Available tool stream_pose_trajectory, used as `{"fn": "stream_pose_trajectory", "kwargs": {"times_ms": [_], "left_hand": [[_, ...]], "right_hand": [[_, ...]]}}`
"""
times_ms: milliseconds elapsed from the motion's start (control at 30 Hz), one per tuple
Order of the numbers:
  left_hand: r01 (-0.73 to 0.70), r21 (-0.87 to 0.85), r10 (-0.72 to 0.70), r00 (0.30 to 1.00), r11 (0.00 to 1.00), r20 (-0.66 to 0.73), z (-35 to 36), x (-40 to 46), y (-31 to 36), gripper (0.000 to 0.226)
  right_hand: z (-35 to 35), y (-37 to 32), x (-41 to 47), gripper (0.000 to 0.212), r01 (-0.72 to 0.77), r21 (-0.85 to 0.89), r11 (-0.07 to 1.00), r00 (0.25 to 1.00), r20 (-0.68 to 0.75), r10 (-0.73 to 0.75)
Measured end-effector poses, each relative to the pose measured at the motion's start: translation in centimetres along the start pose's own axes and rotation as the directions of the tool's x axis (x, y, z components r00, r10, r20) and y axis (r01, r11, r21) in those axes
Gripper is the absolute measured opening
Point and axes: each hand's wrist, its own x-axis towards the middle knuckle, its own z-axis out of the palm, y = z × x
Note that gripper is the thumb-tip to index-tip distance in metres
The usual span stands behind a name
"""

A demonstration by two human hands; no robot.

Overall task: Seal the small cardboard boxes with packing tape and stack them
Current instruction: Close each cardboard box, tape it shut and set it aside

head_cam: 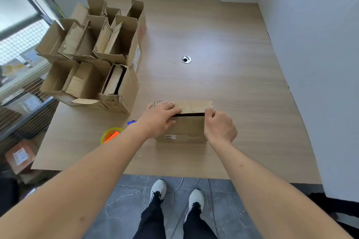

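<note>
From the head view, I have the small cardboard box lying on the wooden table, just ahead of the near edge, with its long axis running from 9 to 3 o'clock and its top facing up. The two top flaps nearly meet; a dark slit still shows between them along that same axis.

My left hand lies flat on the 9 o'clock end, fingers straight, pressing the far flap down. My right hand sits at the 3 o'clock end, fingers curled and pinching the flap edge at the corner.

I judge the box light and fairly stiff, though the corrugated flaps look springy and likely to lift if released. Best hold is on the short ends, palms pressing the seam shut.

The tape dispenser, yellow and orange, rests at 9 o'clock of the box, near my left forearm. The open boxes stand clustered at 10 o'clock, well apart.
</note>
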Motion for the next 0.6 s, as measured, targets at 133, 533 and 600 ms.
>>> {"fn": "stream_pose_trajectory", "kwargs": {"times_ms": [133, 533, 600], "left_hand": [[0.046, -0.045, -0.052, 0.986, 0.998, -0.158, 2.7, -0.2, 0.2, 0.047], [-0.090, -0.105, 0.063, 0.970, 0.990, -0.233, 4.9, -1.4, -0.8, 0.044], [-0.099, -0.133, 0.065, 0.968, 0.986, -0.244, 4.8, -2.3, -1.7, 0.049]], "right_hand": [[0.0, 0.9, -0.2, 0.047, -0.015, 0.083, 0.996, 1.000, 0.024, 0.013], [4.1, -0.2, -4.0, 0.063, 0.447, -0.251, 0.858, 0.885, 0.262, -0.385], [4.8, -0.7, -4.3, 0.062, 0.446, -0.248, 0.860, 0.883, 0.280, -0.377]]}}
